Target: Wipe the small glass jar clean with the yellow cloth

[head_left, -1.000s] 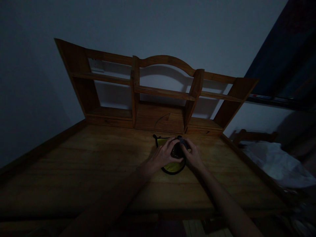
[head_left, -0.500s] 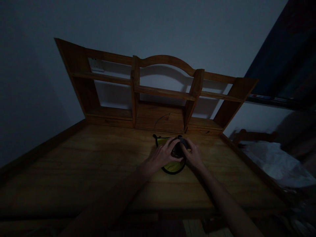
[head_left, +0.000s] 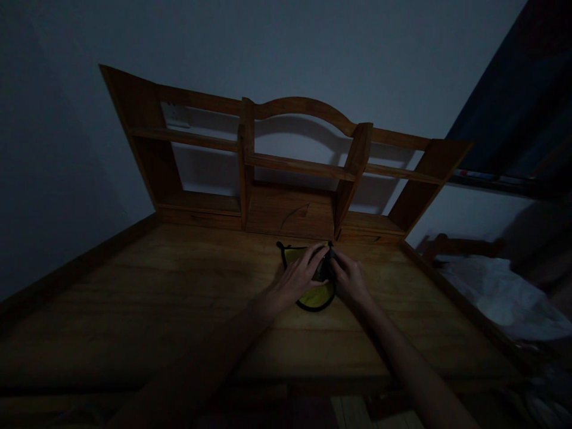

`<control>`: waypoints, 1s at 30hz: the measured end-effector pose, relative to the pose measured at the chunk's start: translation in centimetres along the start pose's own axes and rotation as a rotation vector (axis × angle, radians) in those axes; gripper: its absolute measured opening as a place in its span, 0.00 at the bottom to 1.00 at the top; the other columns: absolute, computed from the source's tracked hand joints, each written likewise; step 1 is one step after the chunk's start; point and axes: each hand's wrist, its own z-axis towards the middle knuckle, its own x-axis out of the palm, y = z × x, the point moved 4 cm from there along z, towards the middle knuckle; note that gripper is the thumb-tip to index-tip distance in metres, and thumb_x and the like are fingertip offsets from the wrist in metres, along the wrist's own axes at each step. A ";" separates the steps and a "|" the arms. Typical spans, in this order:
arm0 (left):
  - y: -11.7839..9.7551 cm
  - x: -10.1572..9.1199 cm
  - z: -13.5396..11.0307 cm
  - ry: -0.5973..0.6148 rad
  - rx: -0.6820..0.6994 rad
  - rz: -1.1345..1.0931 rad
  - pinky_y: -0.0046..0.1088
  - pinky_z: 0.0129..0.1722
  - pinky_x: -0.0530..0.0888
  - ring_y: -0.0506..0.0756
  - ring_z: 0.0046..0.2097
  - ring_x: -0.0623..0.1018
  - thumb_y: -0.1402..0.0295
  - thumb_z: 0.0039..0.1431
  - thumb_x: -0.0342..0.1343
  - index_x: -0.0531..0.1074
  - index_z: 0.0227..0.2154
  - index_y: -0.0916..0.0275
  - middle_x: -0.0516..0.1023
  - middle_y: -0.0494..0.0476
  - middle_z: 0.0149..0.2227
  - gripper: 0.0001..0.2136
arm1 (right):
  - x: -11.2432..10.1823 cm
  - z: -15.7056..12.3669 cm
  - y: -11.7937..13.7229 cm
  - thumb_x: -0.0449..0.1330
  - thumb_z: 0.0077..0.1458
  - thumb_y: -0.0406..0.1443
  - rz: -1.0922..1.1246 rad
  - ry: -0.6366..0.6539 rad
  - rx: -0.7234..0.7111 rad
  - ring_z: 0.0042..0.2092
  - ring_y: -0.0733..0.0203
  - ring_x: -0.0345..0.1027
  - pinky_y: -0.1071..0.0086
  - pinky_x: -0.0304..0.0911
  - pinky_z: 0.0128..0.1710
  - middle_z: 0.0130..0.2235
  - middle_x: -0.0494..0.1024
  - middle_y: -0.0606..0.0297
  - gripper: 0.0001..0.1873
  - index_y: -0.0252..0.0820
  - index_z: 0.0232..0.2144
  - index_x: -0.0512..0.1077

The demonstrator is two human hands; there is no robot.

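A small, dark, shiny rounded object (head_left: 322,270) is between my two hands, largely covered by fingers; its kind is too dim to make out. Wrapped around its left side is my left hand (head_left: 297,277), thumb below and fingers above. My right hand (head_left: 351,277) has its thumb and fingers closed at the object's upper right edge. Under both hands lies a yellow-green flat piece with black edging (head_left: 316,298), curved at the near end and with a black corner tab at the far left. The hands hide its middle.
The wooden desk (head_left: 187,286) carries a hutch (head_left: 299,167) with shelves and small drawers along its back, close beyond my hands. Raised wooden edges run along both sides. Beyond the right edge lies a white plastic bag (head_left: 500,292). The room is dim.
My right fingers have shifted and closed tighter at the object's upper right. Less of the dark object shows now between the hands. The yellow-green piece stays in about the same place.
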 end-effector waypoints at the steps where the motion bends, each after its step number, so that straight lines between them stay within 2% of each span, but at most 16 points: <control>1: 0.0 -0.1 0.0 -0.005 0.003 -0.007 0.42 0.59 0.69 0.61 0.63 0.64 0.66 0.52 0.63 0.45 0.64 0.52 0.56 0.61 0.63 0.41 | 0.1 0.0 -0.1 0.53 0.61 0.41 0.021 0.004 0.003 0.53 0.51 0.69 0.57 0.64 0.54 0.52 0.75 0.61 0.20 0.46 0.54 0.70; 6: 0.0 -0.5 0.1 -0.035 0.023 -0.042 0.43 0.61 0.67 0.60 0.63 0.63 0.69 0.51 0.64 0.46 0.64 0.53 0.57 0.61 0.62 0.41 | 0.4 0.5 -0.5 0.55 0.60 0.41 0.225 0.049 0.046 0.53 0.54 0.68 0.61 0.61 0.55 0.51 0.76 0.64 0.19 0.47 0.52 0.72; 9: 0.3 -0.7 0.0 -0.069 0.000 -0.059 0.41 0.61 0.67 0.60 0.62 0.64 0.68 0.50 0.65 0.48 0.63 0.54 0.59 0.61 0.61 0.41 | 0.7 0.7 -0.9 0.59 0.57 0.42 0.451 0.098 0.164 0.49 0.55 0.70 0.63 0.64 0.51 0.48 0.78 0.64 0.18 0.46 0.49 0.74; 11: 0.5 -0.7 0.0 -0.087 -0.016 -0.073 0.40 0.61 0.67 0.60 0.61 0.65 0.66 0.50 0.66 0.49 0.62 0.54 0.59 0.61 0.60 0.41 | 1.2 0.6 -1.3 0.64 0.52 0.41 0.617 0.143 0.270 0.45 0.55 0.72 0.64 0.66 0.47 0.46 0.78 0.63 0.21 0.46 0.49 0.73; 14: 0.4 -0.5 0.0 -0.047 0.011 -0.072 0.40 0.59 0.69 0.60 0.60 0.66 0.65 0.50 0.65 0.49 0.62 0.53 0.59 0.60 0.59 0.40 | 1.7 0.3 -2.0 0.68 0.46 0.37 0.727 0.174 0.360 0.40 0.57 0.73 0.67 0.67 0.41 0.42 0.79 0.65 0.26 0.48 0.50 0.71; 17: -0.3 -0.1 0.0 0.031 0.063 -0.041 0.42 0.57 0.70 0.62 0.61 0.65 0.65 0.51 0.64 0.49 0.63 0.51 0.58 0.61 0.59 0.39 | 1.8 0.2 -2.6 0.67 0.47 0.35 0.627 0.163 0.298 0.40 0.58 0.73 0.68 0.67 0.41 0.41 0.79 0.65 0.21 0.46 0.46 0.73; 20: -1.0 0.0 0.1 0.057 0.052 -0.042 0.45 0.57 0.70 0.64 0.62 0.64 0.65 0.51 0.64 0.48 0.63 0.51 0.57 0.63 0.60 0.40 | 1.6 0.3 -3.1 0.63 0.50 0.36 0.490 0.104 0.211 0.42 0.56 0.72 0.65 0.67 0.43 0.42 0.79 0.64 0.17 0.43 0.44 0.74; 22: -1.2 -0.2 0.1 0.071 0.034 -0.074 0.47 0.58 0.69 0.64 0.62 0.63 0.66 0.51 0.65 0.46 0.64 0.52 0.56 0.65 0.61 0.42 | 1.4 0.4 -3.3 0.60 0.52 0.37 0.406 0.067 0.170 0.44 0.54 0.71 0.63 0.67 0.44 0.43 0.79 0.63 0.17 0.42 0.46 0.73; 25: -1.4 -0.3 0.0 0.102 0.032 -0.131 0.45 0.61 0.65 0.63 0.64 0.60 0.74 0.51 0.62 0.43 0.65 0.55 0.54 0.65 0.62 0.43 | 0.8 0.4 -3.1 0.57 0.56 0.39 0.212 0.030 0.106 0.45 0.52 0.71 0.61 0.66 0.45 0.44 0.78 0.61 0.17 0.42 0.47 0.73; 27: -1.3 -0.4 0.0 0.109 0.029 -0.157 0.44 0.63 0.62 0.61 0.65 0.57 0.78 0.51 0.59 0.41 0.65 0.56 0.52 0.64 0.64 0.43 | 0.2 0.4 -2.8 0.55 0.58 0.40 0.054 0.005 0.068 0.44 0.51 0.72 0.61 0.65 0.44 0.43 0.79 0.60 0.16 0.42 0.46 0.73; 30: -1.2 -0.4 0.0 0.110 0.019 -0.165 0.44 0.64 0.61 0.61 0.66 0.56 0.78 0.51 0.58 0.40 0.65 0.56 0.51 0.63 0.65 0.43 | -0.3 0.2 -2.3 0.54 0.59 0.40 -0.109 -0.015 0.033 0.40 0.51 0.73 0.63 0.65 0.40 0.41 0.80 0.59 0.16 0.42 0.47 0.73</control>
